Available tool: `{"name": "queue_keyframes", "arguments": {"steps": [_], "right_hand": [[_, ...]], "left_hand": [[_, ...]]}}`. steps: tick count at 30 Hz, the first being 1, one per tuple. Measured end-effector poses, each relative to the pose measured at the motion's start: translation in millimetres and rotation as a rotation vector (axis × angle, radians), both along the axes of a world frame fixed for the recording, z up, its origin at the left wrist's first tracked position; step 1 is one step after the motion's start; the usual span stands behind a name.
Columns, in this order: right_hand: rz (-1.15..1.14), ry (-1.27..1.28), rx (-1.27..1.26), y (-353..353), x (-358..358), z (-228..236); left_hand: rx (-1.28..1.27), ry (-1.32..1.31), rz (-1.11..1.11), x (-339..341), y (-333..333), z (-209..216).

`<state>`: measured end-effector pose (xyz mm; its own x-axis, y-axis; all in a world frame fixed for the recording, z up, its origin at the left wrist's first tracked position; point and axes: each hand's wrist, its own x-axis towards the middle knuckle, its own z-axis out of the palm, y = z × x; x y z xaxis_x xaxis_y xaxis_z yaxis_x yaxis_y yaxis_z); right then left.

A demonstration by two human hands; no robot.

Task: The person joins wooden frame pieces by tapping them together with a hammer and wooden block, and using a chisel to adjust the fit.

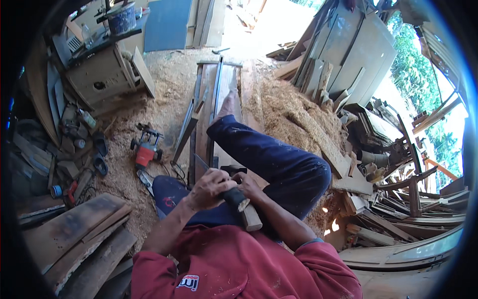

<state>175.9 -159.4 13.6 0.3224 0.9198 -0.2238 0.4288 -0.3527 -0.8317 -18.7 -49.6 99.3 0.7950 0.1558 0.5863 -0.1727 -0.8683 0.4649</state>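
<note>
My left hand (211, 189) is closed round a chisel (236, 198) with a dark-wrapped handle, its battered wooden end facing me and its thin blade pointing away to the left. Beside it, my right hand (249, 187) grips what looks like a hammer (251, 219). A pale wooden handle end shows below that hand and a dark head above it; the fingers hide the middle. Both tools are over my lap, close together. Beyond them, long wooden boards (201, 129) run away from me, and my bare right foot (228, 105) rests on one.
A red-and-black power tool (146, 153) lies in the sawdust at left. Slippers (100, 154) and stacked planks (82, 231) lie farther left. A wooden cabinet (102, 77) stands back left. Shavings (294, 117), leaning panels (343, 50) and scrap wood (388, 224) fill the right.
</note>
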Motion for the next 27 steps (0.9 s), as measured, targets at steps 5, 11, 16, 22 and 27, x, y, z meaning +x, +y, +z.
{"name": "queue_keyframes", "arguments": {"steps": [5,11,16,22,27], "right_hand": [[-0.151,-0.166,-0.105,46,1,14],[-0.131,-0.14,0.02,54,34,-57],[0.092,-0.312,-0.157,28,32,-59],[-0.364,-0.028,-0.101,28,133,-54],[-0.583,0.032,-0.247,71,197,-166]], "left_hand": [[0.31,-0.012,-0.022,-3,1,1],[0.322,0.013,-0.109,28,16,-7],[0.457,0.138,-0.05,76,72,-50],[0.75,0.57,-0.057,140,128,-75],[0.761,0.824,0.007,163,151,-93]]}}
